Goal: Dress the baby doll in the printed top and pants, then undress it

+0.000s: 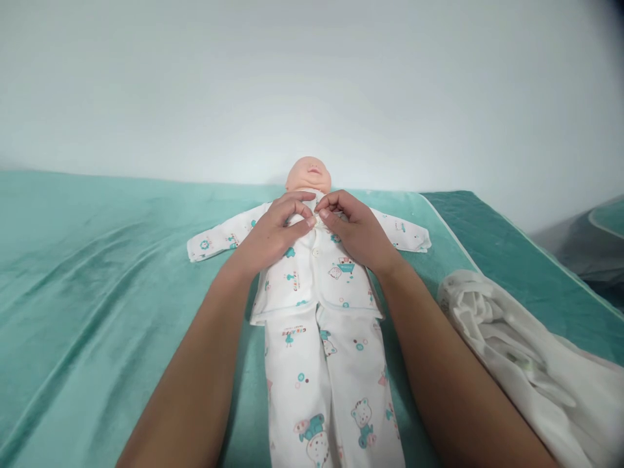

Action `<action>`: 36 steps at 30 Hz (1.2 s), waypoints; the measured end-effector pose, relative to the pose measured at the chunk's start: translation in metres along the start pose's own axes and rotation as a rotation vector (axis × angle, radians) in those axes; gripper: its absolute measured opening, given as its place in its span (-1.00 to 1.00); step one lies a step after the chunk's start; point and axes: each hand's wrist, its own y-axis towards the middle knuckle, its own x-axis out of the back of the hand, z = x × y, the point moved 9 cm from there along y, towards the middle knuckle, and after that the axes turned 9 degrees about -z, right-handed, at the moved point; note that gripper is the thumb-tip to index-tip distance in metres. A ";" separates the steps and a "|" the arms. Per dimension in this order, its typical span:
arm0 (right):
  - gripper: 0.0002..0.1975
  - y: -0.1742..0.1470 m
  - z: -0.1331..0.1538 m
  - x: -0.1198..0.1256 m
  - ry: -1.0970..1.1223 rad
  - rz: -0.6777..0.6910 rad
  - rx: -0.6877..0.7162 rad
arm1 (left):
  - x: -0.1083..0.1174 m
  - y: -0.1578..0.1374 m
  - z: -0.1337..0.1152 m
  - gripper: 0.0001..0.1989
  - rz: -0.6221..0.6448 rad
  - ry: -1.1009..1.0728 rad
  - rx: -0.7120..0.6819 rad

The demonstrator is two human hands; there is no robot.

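Observation:
A baby doll lies on its back, head toward the wall, arms spread out. It wears a white printed button-up top and matching printed trousers. Both my hands meet at the top's front opening, high on the doll's chest. With thumb and fingers, my left hand pinches the fabric edge there. My right hand pinches the opposite edge close beside it, fingertips nearly touching the left ones. Below them a small button shows on the front. What lies exactly between my fingertips is partly hidden.
A light green cloth with wrinkles covers the surface under the doll. At the right lies a bunched white cloth, near my right forearm. A darker green strip runs along the right side. Behind stands a pale wall.

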 end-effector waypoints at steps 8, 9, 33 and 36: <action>-0.95 0.000 0.009 -0.003 0.093 -0.026 0.007 | -0.003 0.003 0.000 -0.84 0.006 -0.031 -0.054; -0.95 0.000 0.009 -0.003 0.101 -0.031 0.002 | -0.003 0.003 -0.001 -0.84 0.000 -0.037 -0.057; -0.88 -0.018 0.041 0.006 -0.116 0.010 0.237 | 0.001 -0.036 -0.013 -0.88 0.121 -0.030 -0.072; -0.89 -0.026 0.042 0.003 -0.163 0.054 0.236 | 0.001 -0.037 -0.013 -0.87 0.148 -0.046 -0.069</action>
